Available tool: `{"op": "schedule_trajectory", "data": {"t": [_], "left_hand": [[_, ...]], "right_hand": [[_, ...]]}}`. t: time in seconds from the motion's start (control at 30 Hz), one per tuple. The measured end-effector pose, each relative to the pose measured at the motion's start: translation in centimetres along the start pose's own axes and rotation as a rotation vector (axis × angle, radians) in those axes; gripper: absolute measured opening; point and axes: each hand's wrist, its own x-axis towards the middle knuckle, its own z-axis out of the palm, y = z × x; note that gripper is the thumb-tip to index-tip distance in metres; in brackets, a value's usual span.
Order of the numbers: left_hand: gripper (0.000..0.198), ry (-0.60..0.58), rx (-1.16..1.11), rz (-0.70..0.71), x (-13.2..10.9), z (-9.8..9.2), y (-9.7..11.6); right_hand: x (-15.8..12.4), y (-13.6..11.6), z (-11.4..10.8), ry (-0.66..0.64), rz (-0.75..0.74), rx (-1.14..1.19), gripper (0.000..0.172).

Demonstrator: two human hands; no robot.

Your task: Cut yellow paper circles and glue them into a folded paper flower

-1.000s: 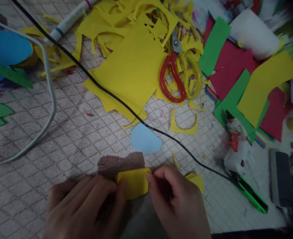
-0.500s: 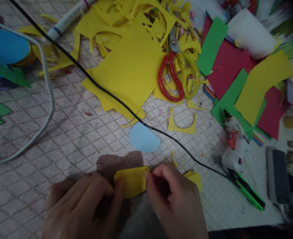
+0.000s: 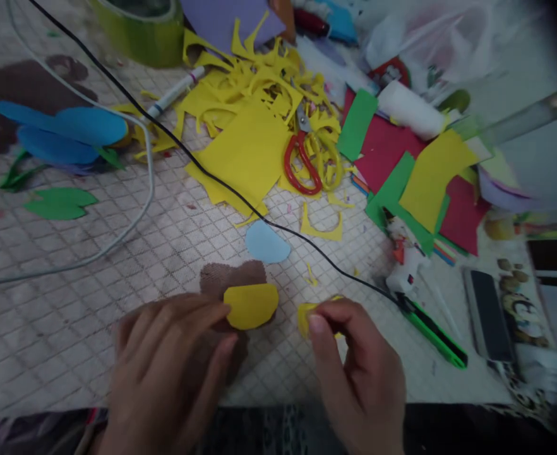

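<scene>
A rounded yellow paper cutout (image 3: 251, 307) lies at the near middle of the table. My left hand (image 3: 165, 360) is beside it, fingers stretched out, fingertips at the cutout's left edge, thumb apart below. Between the thumb and forefinger of my right hand (image 3: 361, 360) is a yellow paper piece (image 3: 304, 319), pinched at its right side; the fingers partly cover it. Beyond the cutout lies a light blue teardrop-shaped piece (image 3: 268, 242). Scissors (image 3: 302, 164) with one red and one yellow handle rest on the yellow scraps farther back.
A black cable (image 3: 203, 169) crosses the table diagonally, and a pale cable (image 3: 149, 170) curves at left. Yellow sheets (image 3: 245, 155), a marker (image 3: 174, 93), blue paper petals (image 3: 65, 136) and green tape (image 3: 139, 31) lie beyond. At right are a green cutter (image 3: 434, 335) and a phone (image 3: 487, 316).
My right hand has let go of the rounded yellow cutout and moved right, taking hold of another yellow piece. My left thumb has come away from the cutout. The view has shifted, showing more table.
</scene>
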Motion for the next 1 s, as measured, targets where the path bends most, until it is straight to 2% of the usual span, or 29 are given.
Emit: {"op": "schedule_trajectory", "data": {"t": [0.03,0.13,0.23,0.37,0.63,0.77,0.87,0.93,1.0], "left_hand": [[0.027,-0.031,0.071,0.104,-0.3,0.0,0.2],[0.048,-0.136,0.258,0.304,-1.2,1.0,0.5],[0.058,-0.189,0.307,0.347,-2.0,2.5,0.0],[0.068,-0.185,0.356,0.368,-2.3,3.4,-0.8],[0.081,-0.178,0.46,0.441,-2.1,3.2,-1.0],[0.073,-0.241,0.315,0.405,-1.7,2.3,-0.8],[0.052,-0.123,0.165,0.263,-1.0,0.3,-1.9],[0.036,0.029,0.177,0.153,-0.2,-1.8,-3.7],[0.028,0.112,0.223,0.073,0.7,-4.5,-6.3]], "right_hand": [[-0.5,0.2,0.0,-0.032,-0.07,-0.028,0.014],[-1.4,1.1,1.0,-0.239,-0.329,-0.196,0.051],[-1.7,2.4,2.5,-0.378,-0.474,-0.377,0.076],[-1.5,3.2,3.4,-0.383,-0.509,-0.494,0.091],[-1.6,3.2,3.9,-0.316,-0.524,-0.506,0.084],[-0.9,3.2,3.1,-0.339,-0.527,-0.407,0.077],[-0.7,3.0,2.0,-0.272,-0.496,-0.254,0.066],[-0.9,2.7,1.3,-0.138,-0.462,-0.136,0.059],[-1.4,2.3,0.8,0.001,-0.441,-0.03,0.043]]}}
